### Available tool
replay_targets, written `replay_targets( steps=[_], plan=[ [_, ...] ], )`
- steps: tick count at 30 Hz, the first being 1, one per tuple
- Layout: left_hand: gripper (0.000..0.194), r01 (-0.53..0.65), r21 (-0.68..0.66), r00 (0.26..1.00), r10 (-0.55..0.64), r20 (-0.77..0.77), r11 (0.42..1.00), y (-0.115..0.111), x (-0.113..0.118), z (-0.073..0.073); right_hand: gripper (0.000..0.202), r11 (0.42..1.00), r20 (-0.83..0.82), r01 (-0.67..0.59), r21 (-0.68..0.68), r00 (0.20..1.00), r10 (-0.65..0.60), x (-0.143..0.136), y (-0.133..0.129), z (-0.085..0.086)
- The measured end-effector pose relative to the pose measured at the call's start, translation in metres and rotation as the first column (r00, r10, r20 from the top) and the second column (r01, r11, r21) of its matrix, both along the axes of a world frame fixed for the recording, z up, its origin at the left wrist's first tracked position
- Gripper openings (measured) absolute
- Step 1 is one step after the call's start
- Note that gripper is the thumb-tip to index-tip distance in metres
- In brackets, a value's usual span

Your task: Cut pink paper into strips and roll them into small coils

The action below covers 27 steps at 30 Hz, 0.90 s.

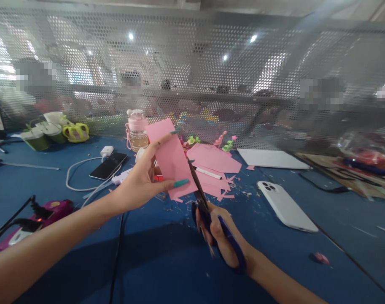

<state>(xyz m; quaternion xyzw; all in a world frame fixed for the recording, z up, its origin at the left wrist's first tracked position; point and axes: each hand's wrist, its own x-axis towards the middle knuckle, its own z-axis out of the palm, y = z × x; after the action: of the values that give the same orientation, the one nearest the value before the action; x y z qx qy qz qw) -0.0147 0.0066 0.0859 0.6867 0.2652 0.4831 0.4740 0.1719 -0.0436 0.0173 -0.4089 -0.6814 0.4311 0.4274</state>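
Note:
My left hand (144, 179) pinches a pink sheet of paper (173, 156), thumb on its near face and fingers behind, holding it tilted above the table. Fingers of my right hand (225, 232) are wrapped round the blue handles of a pair of scissors (202, 200). The dark blades point up and away along the sheet's right edge; whether they touch it I cannot tell. Behind lie more pink paper pieces (211, 158), thin pink offcuts (227, 196) and a white marker (208, 172).
A white phone (287, 207) lies right, a black phone (109, 165) with a charging cable left. A pink-lidded bottle (137, 131) stands before the perforated metal screen (192, 76). A purple power strip (53, 207) is near left, and a white flat slab (271, 158) lies back right.

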Motion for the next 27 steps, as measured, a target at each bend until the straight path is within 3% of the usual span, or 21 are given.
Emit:
replay_targets(
  steps=[10, 27],
  plan=[
    [0.079, 0.001, 0.006, 1.000, 0.000, -0.020, 1.000, -0.0010, -0.0012, -0.0007, 0.058, 0.999, -0.037, 0.026, -0.023, 0.999, -0.027, -0.0023, -0.0015, -0.0017],
    [0.078, -0.005, 0.014, 0.999, 0.005, -0.037, 1.000, -0.0019, -0.0003, -0.0005, 0.056, 0.974, -0.169, 0.073, -0.215, 0.979, -0.110, -0.0086, -0.0028, 0.0074]
  ],
)
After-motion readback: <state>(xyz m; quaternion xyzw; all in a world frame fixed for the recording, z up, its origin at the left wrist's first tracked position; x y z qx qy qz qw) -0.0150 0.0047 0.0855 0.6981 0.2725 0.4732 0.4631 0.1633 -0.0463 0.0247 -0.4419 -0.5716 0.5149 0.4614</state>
